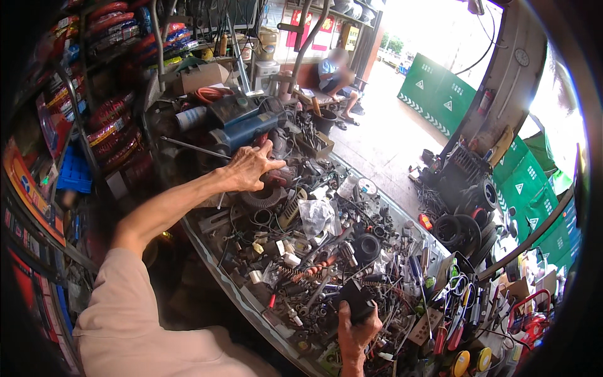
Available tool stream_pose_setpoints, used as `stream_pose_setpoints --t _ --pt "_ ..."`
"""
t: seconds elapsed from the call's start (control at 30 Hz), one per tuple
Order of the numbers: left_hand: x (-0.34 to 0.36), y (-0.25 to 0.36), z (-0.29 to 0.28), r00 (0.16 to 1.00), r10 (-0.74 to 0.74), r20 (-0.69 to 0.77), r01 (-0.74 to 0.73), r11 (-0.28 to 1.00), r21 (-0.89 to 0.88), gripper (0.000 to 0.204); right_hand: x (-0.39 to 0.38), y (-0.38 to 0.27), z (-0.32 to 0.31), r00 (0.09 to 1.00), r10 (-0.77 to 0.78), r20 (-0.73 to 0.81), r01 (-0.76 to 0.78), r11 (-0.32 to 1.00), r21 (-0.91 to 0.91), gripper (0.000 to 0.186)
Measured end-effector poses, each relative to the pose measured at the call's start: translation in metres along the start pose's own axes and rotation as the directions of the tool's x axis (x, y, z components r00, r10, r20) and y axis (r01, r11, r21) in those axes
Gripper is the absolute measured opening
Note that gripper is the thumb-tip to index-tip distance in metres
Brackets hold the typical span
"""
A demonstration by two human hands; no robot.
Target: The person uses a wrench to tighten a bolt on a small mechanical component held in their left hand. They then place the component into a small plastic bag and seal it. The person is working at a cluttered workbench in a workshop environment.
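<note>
Over the near end of the cluttered workbench (237, 306), the bare right hand (359, 332) is closed around a black, box-shaped piece (357, 300), thumb on one side and fingers on the other, holding it above the loose parts. Farther up the bench, the bare left hand (252, 167) is partly open, its fingers spread and bent; whether its fingertips touch the red part (260, 139) beside them cannot be told.

Just beyond that hand stands a blue metal machine with a rounded body (248, 131), and a long, thin metal rod (195, 147) reaches toward the wrist from the left. Below the left hand lies a grey, toothed ring (264, 198).

Between the two hands lie a crumpled clear plastic bag (319, 217), a round black part with a ringed centre (367, 247) and a heap of small metal pieces. Right of the right hand are red-handled tools (456, 336) and two yellow discs.

Farther out, a person in a blue top (333, 74) sits near the doorway, with green panels (433, 94) outside.
</note>
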State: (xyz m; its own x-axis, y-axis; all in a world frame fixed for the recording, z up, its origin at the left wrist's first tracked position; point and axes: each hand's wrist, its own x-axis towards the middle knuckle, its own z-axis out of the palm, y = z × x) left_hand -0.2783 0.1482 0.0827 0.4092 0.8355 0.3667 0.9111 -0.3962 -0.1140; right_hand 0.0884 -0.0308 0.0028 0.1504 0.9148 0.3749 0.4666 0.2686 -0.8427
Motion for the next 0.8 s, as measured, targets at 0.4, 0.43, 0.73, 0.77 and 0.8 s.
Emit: stream_pose_setpoints --t 0.4,0.43,0.73,0.77,0.8 --pt "-0.004 0.004 0.002 0.986 -0.128 0.108 0.130 0.991 -0.019 0.068 0.004 -0.013 -0.003 0.999 0.033 0.006 -0.032 0.998 -0.062 0.033" --pt "-0.004 0.006 0.003 0.986 -0.134 0.096 0.138 0.990 -0.032 0.066 0.004 -0.013 -0.002 1.000 0.021 0.000 -0.021 0.996 -0.082 0.034" --pt "-0.006 0.019 0.002 0.981 -0.184 0.062 0.184 0.983 -0.009 0.056 0.005 -0.017 -0.001 1.000 0.019 0.005 -0.018 0.995 -0.100 0.033" --pt "-0.006 0.027 0.001 0.985 -0.169 0.029 0.168 0.985 0.026 0.055 0.005 -0.017 -0.001 1.000 0.026 0.006 -0.025 0.995 -0.100 0.033" --pt "-0.006 0.035 0.001 0.988 -0.152 -0.007 0.153 0.986 0.060 0.053 0.005 -0.017 -0.002 1.000 0.028 0.001 -0.028 0.996 -0.087 0.033"
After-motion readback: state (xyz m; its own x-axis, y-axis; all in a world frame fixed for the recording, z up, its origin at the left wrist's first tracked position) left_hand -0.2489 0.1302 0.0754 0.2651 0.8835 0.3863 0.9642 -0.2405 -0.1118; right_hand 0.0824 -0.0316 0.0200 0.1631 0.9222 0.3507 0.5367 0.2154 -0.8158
